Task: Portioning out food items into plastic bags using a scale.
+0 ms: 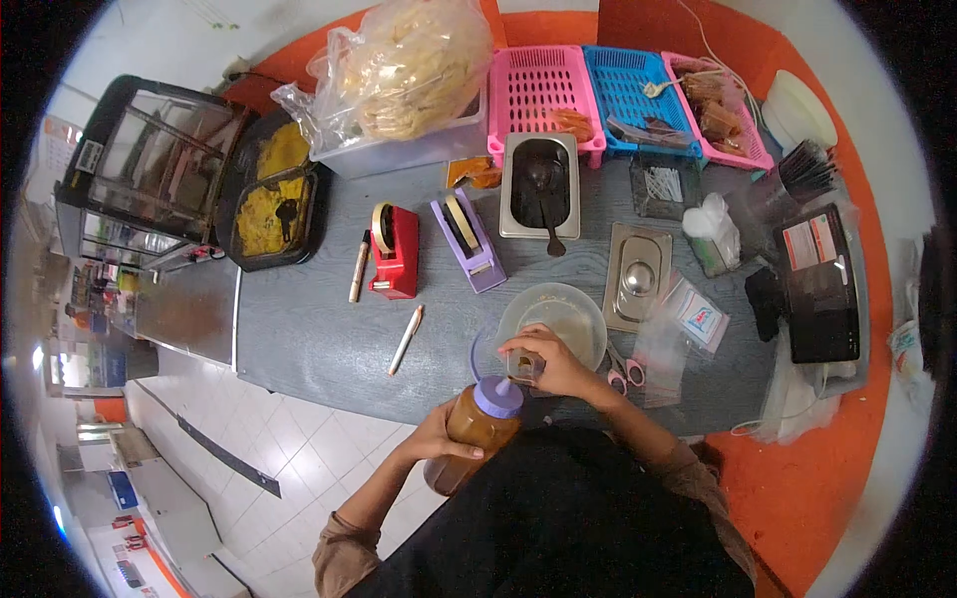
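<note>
My left hand [441, 437] is closed around a squeeze bottle [478, 433] of brown liquid with a purple nozzle cap, tilted over the near side of the table. Its tip meets a small clear plastic cup [523, 366], which my right hand [549, 362] holds. Some brown content shows in the cup; whether liquid is flowing cannot be told. Just behind the right hand, a round translucent bowl [576, 314] stands on the table, with a purple-edged round lid [482, 351] at its left. Pink-handled scissors [624, 374] lie to the right of the bowl.
Red [404, 254] and purple [478, 247] tape dispensers, a marker [359, 269] and a white pen [406, 340] lie left. Behind are a steel container of dark sauce [572, 187] and colored baskets [546, 97]. A steel lid [638, 280], plastic bags [658, 359] and a tablet [819, 291] are right.
</note>
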Action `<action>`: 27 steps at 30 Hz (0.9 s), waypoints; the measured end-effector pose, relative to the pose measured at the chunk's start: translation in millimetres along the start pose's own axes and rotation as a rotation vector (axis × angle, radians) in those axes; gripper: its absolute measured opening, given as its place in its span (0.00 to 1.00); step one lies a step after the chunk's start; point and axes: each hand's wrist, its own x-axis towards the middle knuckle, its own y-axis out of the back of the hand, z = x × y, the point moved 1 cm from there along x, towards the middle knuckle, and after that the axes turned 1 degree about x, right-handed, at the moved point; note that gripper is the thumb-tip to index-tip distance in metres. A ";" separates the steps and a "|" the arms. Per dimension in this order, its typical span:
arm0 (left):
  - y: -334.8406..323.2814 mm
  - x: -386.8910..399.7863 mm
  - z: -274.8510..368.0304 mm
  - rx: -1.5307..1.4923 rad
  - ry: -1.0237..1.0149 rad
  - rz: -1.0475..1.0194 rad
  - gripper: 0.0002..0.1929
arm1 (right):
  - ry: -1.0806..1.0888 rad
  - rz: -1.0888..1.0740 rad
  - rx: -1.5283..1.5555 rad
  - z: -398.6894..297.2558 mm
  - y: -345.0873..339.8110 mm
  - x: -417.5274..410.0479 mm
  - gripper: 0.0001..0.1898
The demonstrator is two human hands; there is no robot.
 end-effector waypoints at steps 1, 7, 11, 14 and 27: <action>0.6 -1.7 2.9 -0.012 -0.081 0.076 0.42 | -0.032 -0.021 0.042 -0.7 -1.1 -0.7 0.25; 20.4 -3.9 1.0 0.090 -0.391 0.395 0.43 | 0.046 -0.133 -0.062 -8.0 -2.4 2.3 0.30; 28.2 3.0 -4.2 0.066 -0.509 0.680 0.40 | 0.046 -0.256 -0.143 -13.0 8.3 4.9 0.39; 34.1 13.2 -12.5 0.039 -0.548 0.804 0.40 | -0.027 -0.327 -0.269 -13.8 19.0 6.5 0.48; 7.9 29.0 -45.5 0.240 -0.757 1.344 0.51 | 0.107 -0.285 -0.437 -16.0 -6.5 -6.5 0.43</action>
